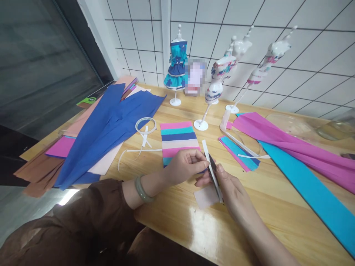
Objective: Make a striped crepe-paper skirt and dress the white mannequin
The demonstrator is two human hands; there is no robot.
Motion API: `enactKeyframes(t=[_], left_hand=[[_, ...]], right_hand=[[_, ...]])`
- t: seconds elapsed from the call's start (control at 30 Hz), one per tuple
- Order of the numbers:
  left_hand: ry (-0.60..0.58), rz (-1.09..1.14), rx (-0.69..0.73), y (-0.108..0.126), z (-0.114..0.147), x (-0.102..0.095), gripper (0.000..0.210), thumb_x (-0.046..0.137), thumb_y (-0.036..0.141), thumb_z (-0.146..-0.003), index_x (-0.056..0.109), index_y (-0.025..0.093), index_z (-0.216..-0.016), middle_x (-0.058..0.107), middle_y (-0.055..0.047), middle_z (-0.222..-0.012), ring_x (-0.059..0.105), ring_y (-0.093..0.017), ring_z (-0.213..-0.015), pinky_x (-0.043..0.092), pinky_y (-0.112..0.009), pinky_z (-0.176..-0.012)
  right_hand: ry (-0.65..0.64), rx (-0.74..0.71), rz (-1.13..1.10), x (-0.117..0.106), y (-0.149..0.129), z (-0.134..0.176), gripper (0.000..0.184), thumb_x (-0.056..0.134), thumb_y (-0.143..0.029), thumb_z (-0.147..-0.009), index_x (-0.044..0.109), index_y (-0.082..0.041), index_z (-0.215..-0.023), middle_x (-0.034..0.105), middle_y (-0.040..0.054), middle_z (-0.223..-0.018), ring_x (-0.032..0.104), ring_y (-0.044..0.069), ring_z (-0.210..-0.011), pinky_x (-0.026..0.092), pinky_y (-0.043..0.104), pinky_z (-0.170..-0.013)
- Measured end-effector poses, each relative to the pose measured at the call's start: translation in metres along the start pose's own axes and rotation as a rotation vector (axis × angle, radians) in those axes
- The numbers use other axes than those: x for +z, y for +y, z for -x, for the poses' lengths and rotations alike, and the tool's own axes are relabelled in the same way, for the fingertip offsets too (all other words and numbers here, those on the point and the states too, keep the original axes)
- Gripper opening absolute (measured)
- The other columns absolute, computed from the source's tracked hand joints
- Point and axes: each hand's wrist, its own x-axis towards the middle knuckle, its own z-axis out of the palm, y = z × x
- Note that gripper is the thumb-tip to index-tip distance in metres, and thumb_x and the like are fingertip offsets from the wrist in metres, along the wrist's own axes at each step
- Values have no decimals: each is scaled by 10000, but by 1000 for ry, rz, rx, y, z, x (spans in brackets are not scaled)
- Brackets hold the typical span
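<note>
My left hand (185, 166), with a green bangle at the wrist, pinches the edge of a narrow white strip (206, 149). My right hand (231, 184) grips the same white strip and a thin dark piece (212, 162) lying along it; whether the dark piece is paper or a tool I cannot tell. Partly under my left hand lies a sheet striped in pink, teal, navy and pale pink (177, 133). A pale pink rectangle (204, 196) shows beneath my right hand. To the left, a roll of white tape (146, 126) rests beside loose white strips (145, 138).
Blue crepe paper (111, 122) covers other coloured sheets at left. Small dress forms stand along the tiled wall, one in a teal and navy dress (177, 64). Cut strips (240, 153), pink crepe paper (288, 140) and a long teal sheet (310, 192) lie at right.
</note>
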Motion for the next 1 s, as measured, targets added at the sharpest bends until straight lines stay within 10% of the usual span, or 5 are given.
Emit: enactKeyframes(t=[0.17, 0.53, 1.0], left_hand=[[-77, 41, -19, 0, 1, 1, 216, 634, 321, -765, 532, 130, -754, 596, -1, -557, 547, -95, -489, 441, -266, -579], [-31, 45, 3, -1, -2, 1, 257, 687, 348, -708, 559, 126, -693, 623, -29, -633, 610, -138, -661, 465, -344, -781], [-13, 118, -33, 0, -2, 2, 218, 707, 294, -689, 596, 106, -700, 674, -71, -750, 624, -151, -741, 460, -371, -848]], right_hand=[[-9, -29, 22, 0, 1, -1, 617, 256, -587, -895, 690, -199, -690, 679, 79, -881, 575, 246, -998, 433, 310, -815], [32, -32, -6, 5, 0, 0, 481, 285, -568, -901, 526, -201, -704, 488, -14, -505, 448, 149, -510, 338, 274, -534], [69, -22, -3, 6, 1, -1, 493, 321, -612, -868, 486, -196, -660, 358, -34, -533, 333, 119, -489, 278, 262, -485]])
